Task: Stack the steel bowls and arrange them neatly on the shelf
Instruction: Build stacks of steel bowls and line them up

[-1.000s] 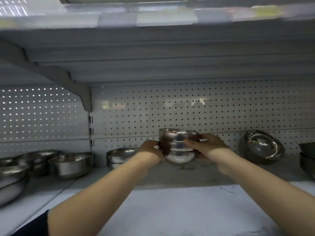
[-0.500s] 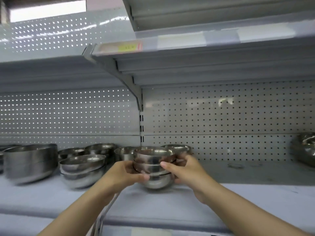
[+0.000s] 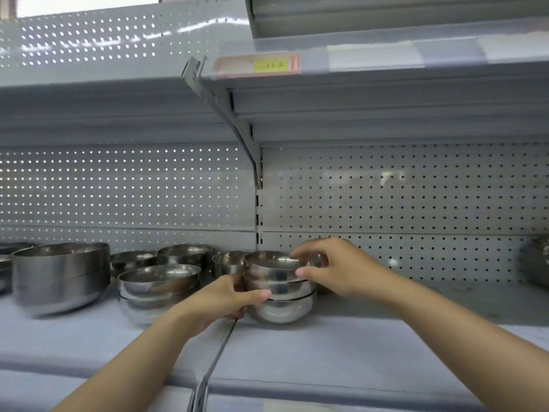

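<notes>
A person's two bare arms reach toward a grey metal shop shelf [image 3: 386, 337] backed by perforated panel. Between the hands sits a stack of three small shiny round steel bowls [image 3: 279, 288], nested one inside the other, its base apparently resting on the shelf just right of the seam between two shelf sections. The left hand [image 3: 225, 298] grips the stack's left side, thumb laid across the middle bowl and fingers curled behind. The right hand [image 3: 332, 266] is loosely spread over the top bowl, forefinger touching the far rim and thumb tip at the near wall, a light hold rather than a firm grip. The step appears to be setting this stack in place; next, the hands likely need to square the bowls, let go, and line the stack up with its neighbours. To the left stand another low stack of wider steel bowls [image 3: 159, 288], several single bowls behind, and a large deep steel bowl [image 3: 61, 276].
</notes>
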Demonstrator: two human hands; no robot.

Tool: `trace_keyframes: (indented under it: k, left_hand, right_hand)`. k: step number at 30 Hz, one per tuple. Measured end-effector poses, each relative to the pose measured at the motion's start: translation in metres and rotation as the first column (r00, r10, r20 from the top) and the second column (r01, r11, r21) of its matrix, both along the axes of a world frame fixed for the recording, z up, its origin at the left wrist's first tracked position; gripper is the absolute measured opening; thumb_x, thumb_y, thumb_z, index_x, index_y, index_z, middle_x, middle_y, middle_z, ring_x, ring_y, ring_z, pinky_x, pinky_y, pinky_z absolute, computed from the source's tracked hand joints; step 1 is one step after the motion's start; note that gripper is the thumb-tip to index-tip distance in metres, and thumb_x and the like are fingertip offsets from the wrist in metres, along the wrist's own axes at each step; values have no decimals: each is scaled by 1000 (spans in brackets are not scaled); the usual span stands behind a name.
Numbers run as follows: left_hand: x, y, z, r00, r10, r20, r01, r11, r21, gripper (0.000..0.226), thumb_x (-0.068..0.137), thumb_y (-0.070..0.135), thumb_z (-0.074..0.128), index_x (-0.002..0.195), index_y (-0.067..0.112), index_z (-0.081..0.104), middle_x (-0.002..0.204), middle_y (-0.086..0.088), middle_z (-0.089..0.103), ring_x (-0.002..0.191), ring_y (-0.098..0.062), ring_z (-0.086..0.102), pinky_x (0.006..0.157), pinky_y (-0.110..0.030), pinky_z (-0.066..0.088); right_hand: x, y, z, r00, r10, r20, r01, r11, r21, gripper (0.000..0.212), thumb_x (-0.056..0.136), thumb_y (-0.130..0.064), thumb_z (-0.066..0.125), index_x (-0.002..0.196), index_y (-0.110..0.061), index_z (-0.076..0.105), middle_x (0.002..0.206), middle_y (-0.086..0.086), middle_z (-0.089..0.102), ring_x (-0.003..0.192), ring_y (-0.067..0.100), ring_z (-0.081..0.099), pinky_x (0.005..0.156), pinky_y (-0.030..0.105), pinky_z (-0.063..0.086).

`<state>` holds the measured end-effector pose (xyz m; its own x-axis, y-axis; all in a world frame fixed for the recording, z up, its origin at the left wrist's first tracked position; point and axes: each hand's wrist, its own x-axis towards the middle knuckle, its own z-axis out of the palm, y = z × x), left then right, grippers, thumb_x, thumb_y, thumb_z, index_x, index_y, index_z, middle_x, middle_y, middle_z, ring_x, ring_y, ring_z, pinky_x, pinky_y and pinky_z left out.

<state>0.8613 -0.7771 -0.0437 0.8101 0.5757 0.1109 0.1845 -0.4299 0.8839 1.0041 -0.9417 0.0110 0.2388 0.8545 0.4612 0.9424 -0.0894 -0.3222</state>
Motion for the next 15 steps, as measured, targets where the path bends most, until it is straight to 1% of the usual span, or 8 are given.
trace_keyframes:
  k: [1, 2, 3, 5, 7, 10, 13, 15]
  left_hand:
    - [1, 1, 1, 1000, 6, -1, -5, 1000, 15, 31, 78, 39, 72, 105, 27, 63, 107, -3, 69, 97, -13, 61, 83, -26, 50]
    - [1, 2, 1, 1000, 7, 0, -7, 1000, 25, 33, 77, 40, 72, 106, 28, 63, 106, -1, 69, 99, -13, 62, 85, -27, 51]
    - [1, 3, 2, 1000, 7, 2, -7, 999, 33, 35, 76, 40, 73, 107, 27, 62, 106, 1, 69, 100, -14, 63, 87, -28, 52]
    - [1, 4, 2, 1000, 5, 13, -6, 999, 43, 36, 76, 38, 73, 108, 27, 62, 105, 2, 70, 101, -14, 64, 90, -31, 53]
    - [2, 3, 1, 999, -2, 39, 1, 999, 36, 33, 77, 34, 73, 107, 26, 63, 104, 0, 70, 96, -12, 64, 89, -31, 52]
    - [3, 4, -1, 998, -8, 63, 8, 1000, 14, 31, 78, 30, 73, 106, 23, 63, 107, -5, 69, 92, -12, 63, 86, -30, 52]
    - [2, 5, -2, 998, -9, 58, 10, 1000, -6, 31, 79, 31, 73, 106, 25, 62, 105, -4, 68, 95, -13, 64, 89, -31, 53]
    - [2, 6, -3, 998, -16, 56, 17, 1000, -17, 29, 80, 30, 72, 107, 26, 61, 101, -1, 68, 93, -12, 63, 89, -31, 53]
  right_hand:
    - [0, 1, 3, 999, 15, 41, -12, 999, -53, 23, 88, -31, 62, 111, -31, 66, 84, -25, 56, 65, -11, 45, 59, 6, 32]
    - [-1, 3, 4, 997, 29, 76, -22, 996, -89, 19, 89, -28, 61, 107, -29, 68, 77, -25, 54, 63, -12, 45, 56, 5, 33]
    - [-1, 5, 6, 994, 43, 97, -32, 994, -107, 17, 90, -26, 60, 105, -27, 69, 77, -24, 55, 63, -12, 46, 57, 5, 34]
    - [-1, 9, 8, 991, 64, 120, -50, 991, -122, 17, 92, -20, 58, 104, -26, 68, 87, -18, 59, 69, -10, 47, 62, 6, 34]
    - [-2, 11, 9, 987, 71, 141, -54, 991, -122, 19, 93, -16, 55, 104, -26, 67, 92, -13, 59, 72, -6, 48, 65, 9, 36]
    - [-2, 13, 13, 986, 78, 145, -63, 992, -111, 22, 93, -13, 54, 104, -26, 68, 88, -12, 58, 70, -3, 47, 63, 11, 36]
    - [-3, 17, 11, 988, 82, 129, -68, 992, -108, 22, 93, -14, 53, 103, -27, 68, 80, -17, 54, 67, -2, 46, 60, 14, 33]
    - [-3, 19, 8, 989, 91, 116, -79, 991, -104, 21, 93, -14, 54, 102, -28, 67, 82, -17, 55, 69, -3, 47, 61, 14, 34]
